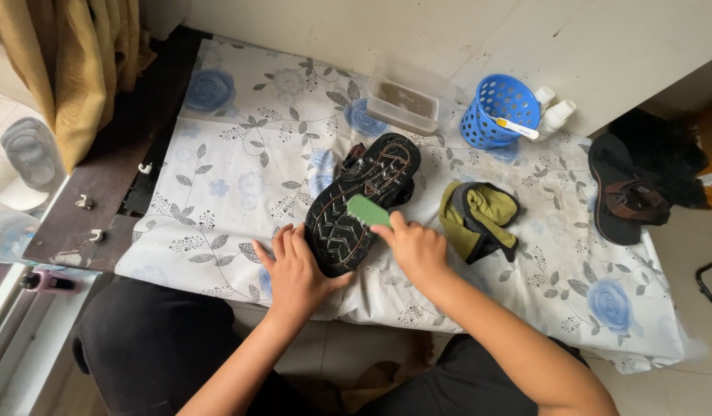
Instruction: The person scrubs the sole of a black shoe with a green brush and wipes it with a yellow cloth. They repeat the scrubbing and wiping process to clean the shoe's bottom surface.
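The left hand [294, 270] lies flat with fingers spread, pressing on the near edge of a black sandal [360, 204] that rests sole-up on the bench [240, 154], which is covered by a white cloth printed with blue flowers. The right hand [414, 248] is closed around a green brush [369, 210], whose head sits on the sandal's tread just above the fingers. The sandal lies between the two hands, tilted away from the person, its straps tucked underneath.

Just right of the right hand sits a crumpled yellow-green and dark rag [479, 219]. Farther right, near the bench edge, lies a second sandal [621, 199], upright with its brown strap showing. Beyond the hands, against the wall, stand a clear plastic tub [406, 100] holding murky water and a blue basket [498, 112] tipped on its side, with a white toothbrush-like stick [517, 129] across its mouth and white bottles [554, 114] just beside it. A tan curtain [71, 62] hangs far to the left.
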